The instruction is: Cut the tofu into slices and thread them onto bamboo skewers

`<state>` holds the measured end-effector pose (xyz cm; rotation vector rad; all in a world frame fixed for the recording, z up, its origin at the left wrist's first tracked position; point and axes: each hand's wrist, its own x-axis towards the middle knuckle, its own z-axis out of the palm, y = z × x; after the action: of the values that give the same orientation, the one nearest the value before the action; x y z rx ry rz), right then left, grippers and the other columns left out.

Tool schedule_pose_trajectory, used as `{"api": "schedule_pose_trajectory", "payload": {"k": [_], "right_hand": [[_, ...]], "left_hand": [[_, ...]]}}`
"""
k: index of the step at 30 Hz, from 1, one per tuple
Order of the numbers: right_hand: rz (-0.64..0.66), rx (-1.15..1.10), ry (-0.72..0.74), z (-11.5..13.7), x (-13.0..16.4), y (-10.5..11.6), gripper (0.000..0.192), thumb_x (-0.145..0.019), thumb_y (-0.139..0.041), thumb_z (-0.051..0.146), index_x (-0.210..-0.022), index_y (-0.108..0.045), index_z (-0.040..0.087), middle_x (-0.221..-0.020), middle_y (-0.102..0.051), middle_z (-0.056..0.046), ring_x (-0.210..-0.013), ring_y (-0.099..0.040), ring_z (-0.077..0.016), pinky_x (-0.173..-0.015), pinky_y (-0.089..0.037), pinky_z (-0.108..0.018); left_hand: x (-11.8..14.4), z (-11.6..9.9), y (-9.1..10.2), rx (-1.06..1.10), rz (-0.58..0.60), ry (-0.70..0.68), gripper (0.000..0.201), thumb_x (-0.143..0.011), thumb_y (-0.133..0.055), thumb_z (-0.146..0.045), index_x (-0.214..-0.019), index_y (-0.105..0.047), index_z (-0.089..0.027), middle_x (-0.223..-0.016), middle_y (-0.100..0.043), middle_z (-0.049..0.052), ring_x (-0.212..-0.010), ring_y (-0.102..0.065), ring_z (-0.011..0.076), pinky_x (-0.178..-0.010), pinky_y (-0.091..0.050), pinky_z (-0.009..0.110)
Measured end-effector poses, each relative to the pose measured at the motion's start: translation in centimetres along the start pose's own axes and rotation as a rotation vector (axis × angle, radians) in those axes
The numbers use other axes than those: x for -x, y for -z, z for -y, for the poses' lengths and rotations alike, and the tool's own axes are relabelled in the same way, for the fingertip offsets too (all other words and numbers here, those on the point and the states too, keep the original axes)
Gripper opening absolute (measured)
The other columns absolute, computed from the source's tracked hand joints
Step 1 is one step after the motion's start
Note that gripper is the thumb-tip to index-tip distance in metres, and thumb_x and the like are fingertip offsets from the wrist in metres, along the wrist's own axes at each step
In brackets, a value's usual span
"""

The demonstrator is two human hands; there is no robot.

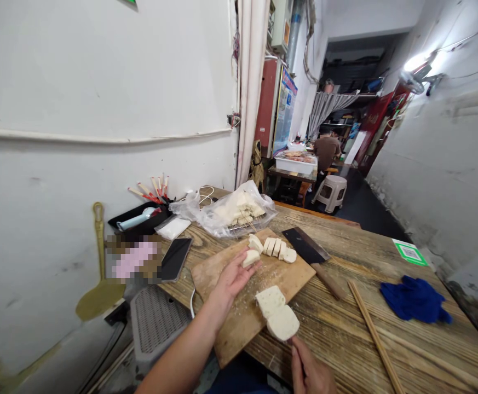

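Note:
My left hand [234,278] is over the wooden cutting board [239,317], its fingers closed around a white steamed bun slice [251,258]. In my right hand [310,369], low at the front edge, is the end of a thin skewer [291,341]. Two flat steamed bun slices on the skewer [277,312] sit side by side above the board's near right corner. At the board's far side stands a row of several cut slices [278,249], with another piece [255,243] just left of it. Right of the row lies a cleaver [306,246], partly off the board.
A clear plastic bag [239,210] holding many skewered slices lies behind the board. A phone [176,260] is on the left. Bare sticks [374,334] and a blue cloth [415,300] lie on the wooden table [345,328] at right. A person [327,150] sits far back.

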<state>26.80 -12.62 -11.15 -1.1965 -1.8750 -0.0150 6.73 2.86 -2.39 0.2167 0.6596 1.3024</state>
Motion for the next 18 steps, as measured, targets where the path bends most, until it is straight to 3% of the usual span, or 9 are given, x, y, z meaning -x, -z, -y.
{"api": "schedule_pose_trajectory", "payload": {"k": [3,6,13,18], "right_hand": [[-0.004,-0.008,-0.019,0.0,0.0,0.0,0.039,-0.094,-0.031,0.029,-0.101,-0.064,0.009,-0.081,-0.071,-0.013,-0.054,-0.066,-0.0169,-0.051,-0.053,-0.021],[-0.005,0.026,-0.048,-0.2,0.0,0.2,0.042,-0.094,-0.031,0.029,-0.100,-0.066,0.007,-0.079,-0.071,-0.014,-0.055,-0.067,-0.0185,-0.056,-0.054,-0.023],[0.055,0.052,-0.034,-1.7,0.3,1.0,0.045,-0.094,-0.027,0.031,-0.098,-0.067,0.010,-0.077,-0.071,-0.012,-0.053,-0.066,-0.0180,-0.057,-0.055,-0.023],[0.036,0.138,-0.045,-2.3,0.8,1.7,0.050,-0.094,-0.024,0.037,-0.094,-0.069,0.016,-0.074,-0.071,-0.010,-0.050,-0.066,-0.0196,-0.042,-0.052,-0.023]], "left_hand": [[0.2,-0.1,0.1,-0.064,0.007,0.148,0.023,-0.080,-0.051,-0.012,-0.103,-0.055,-0.010,-0.090,-0.065,0.010,-0.077,-0.062,0.0160,-0.072,-0.051,0.028],[0.6,-0.4,0.5,-0.102,-0.009,0.199,0.020,-0.077,-0.054,-0.007,-0.097,-0.057,-0.010,-0.083,-0.066,0.008,-0.067,-0.061,0.0121,-0.062,-0.048,0.020],[0.8,-1.8,1.5,-0.206,0.144,0.214,0.034,-0.072,-0.051,0.002,-0.102,-0.055,-0.014,-0.084,-0.066,0.007,-0.075,-0.064,0.0167,-0.074,-0.050,0.030],[0.1,-1.9,1.7,-0.146,-0.057,0.215,0.038,-0.074,-0.047,0.001,-0.110,-0.047,-0.013,-0.083,-0.067,0.007,-0.081,-0.065,0.0203,-0.083,-0.049,0.039]]}}
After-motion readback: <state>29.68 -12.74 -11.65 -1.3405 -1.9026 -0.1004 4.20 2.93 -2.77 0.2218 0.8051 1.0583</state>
